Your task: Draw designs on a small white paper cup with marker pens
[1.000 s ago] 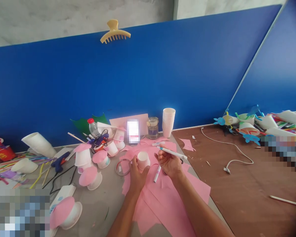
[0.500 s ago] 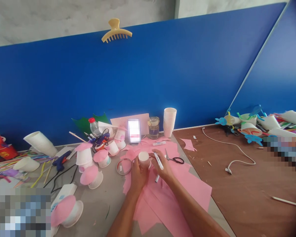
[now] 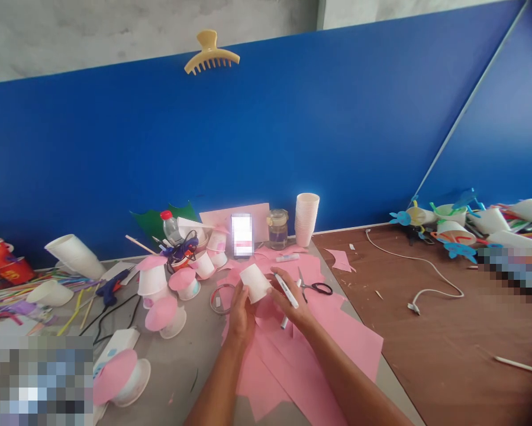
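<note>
A white paper cup is held tilted over the pink paper, its rim toward the lower right. Around its left side my left hand is closed. My right hand grips a white marker, and its fingertips reach the cup's right edge. Under both hands lie overlapping sheets of pink paper. The marker's cap, or a similar small white piece, shows below the right hand. Scissors with black handles lie just right of that hand.
Several cups with pink paper discs stand at left, near a blue glue gun. A lit phone, a glass jar and a stack of paper cups line the back. A white cable crosses the brown table at right.
The cup has turned from showing its round end toward me to lying tilted with its side in view. My left hand has shifted slightly left; the marker stays in my right.
</note>
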{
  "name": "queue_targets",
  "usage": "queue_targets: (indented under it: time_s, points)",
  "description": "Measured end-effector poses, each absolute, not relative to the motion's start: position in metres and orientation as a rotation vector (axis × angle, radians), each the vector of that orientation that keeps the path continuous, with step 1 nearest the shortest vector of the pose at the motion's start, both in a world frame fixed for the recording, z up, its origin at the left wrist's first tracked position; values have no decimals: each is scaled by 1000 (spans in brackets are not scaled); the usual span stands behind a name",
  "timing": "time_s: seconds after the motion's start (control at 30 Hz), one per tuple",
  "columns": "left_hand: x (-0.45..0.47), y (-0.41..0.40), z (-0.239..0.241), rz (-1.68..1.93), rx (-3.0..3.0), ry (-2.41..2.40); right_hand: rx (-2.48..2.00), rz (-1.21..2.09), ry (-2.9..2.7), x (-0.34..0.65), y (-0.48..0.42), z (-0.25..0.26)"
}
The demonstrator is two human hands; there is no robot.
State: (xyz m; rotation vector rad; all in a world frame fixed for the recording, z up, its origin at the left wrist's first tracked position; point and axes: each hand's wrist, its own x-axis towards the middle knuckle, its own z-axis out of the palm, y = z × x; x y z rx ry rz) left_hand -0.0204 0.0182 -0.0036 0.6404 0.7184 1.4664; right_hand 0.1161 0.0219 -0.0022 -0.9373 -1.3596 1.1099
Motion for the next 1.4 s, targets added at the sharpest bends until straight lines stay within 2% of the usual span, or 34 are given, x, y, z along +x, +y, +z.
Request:
queue_targets:
  time_s: [0.23, 0.4, 0.6, 0.8, 1.4]
  points:
    - [-24, 16, 1, 1266, 453, 651, -958, 962, -1500, 104, 14, 1]
    - [-23, 17, -2, 1379, 333, 632, -891, 889, -1333, 103, 11, 1]
    - [-23, 22, -3, 1503, 229, 736, -798, 1017, -1053, 105, 9, 9]
    - [-21, 22, -5, 1535, 286, 775, -922, 1049, -1084, 97, -1, 18]
    - [-22, 25, -13, 1584, 468, 850, -908, 1109, -1155, 85, -5, 17]
